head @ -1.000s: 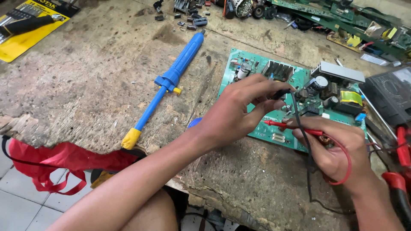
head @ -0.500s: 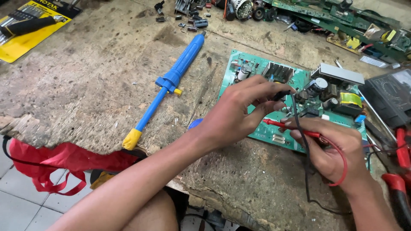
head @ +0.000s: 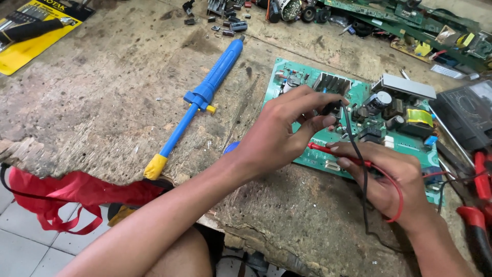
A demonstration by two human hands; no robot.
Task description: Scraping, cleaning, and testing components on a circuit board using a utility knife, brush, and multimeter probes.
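Little has shifted since the earlier frames: both hands remain over the green printed circuit board (head: 359, 123) on the worn wooden bench (head: 102, 102). Left hand (head: 279, 133) pinches the black test probe (head: 332, 107) against the board; right hand (head: 394, 177) grips the red test probe (head: 333, 152). A blue-and-yellow plastic desoldering pump (head: 202, 100) lies well apart, to the left.

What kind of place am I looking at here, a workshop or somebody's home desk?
Most likely an electronics repair bench. The left hand and right hand hold probes to a green circuit board on a worn wooden worktop, with a blue desoldering pump and more boards piled behind.
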